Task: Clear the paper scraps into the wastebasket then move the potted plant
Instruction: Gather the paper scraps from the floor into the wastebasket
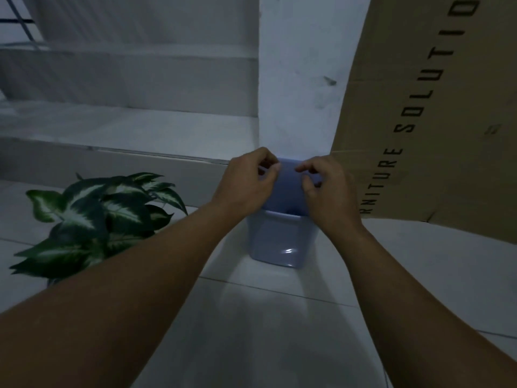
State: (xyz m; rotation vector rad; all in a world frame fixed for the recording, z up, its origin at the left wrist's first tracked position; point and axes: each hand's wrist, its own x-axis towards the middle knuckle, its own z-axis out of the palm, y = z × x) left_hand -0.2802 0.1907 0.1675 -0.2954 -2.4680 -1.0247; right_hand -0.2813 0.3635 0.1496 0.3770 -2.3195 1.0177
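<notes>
A pale blue plastic wastebasket (275, 245) stands on the white tiled floor against a wall corner. Both of my hands hover over its open top, almost touching each other. My left hand (246, 180) has its thumb and fingertips pinched together. My right hand (327, 189) has its fingers curled inward. The light is dim and no paper scrap shows in either hand or on the floor. The potted plant (92, 219), with dark green leaves marked white, sits on the floor to the left of the basket; its pot is hidden behind my left forearm.
A large brown cardboard sheet (436, 121) with black lettering leans against the wall just right of the basket. Grey steps (126, 163) rise behind the plant. A white pillar (302, 79) stands behind the basket.
</notes>
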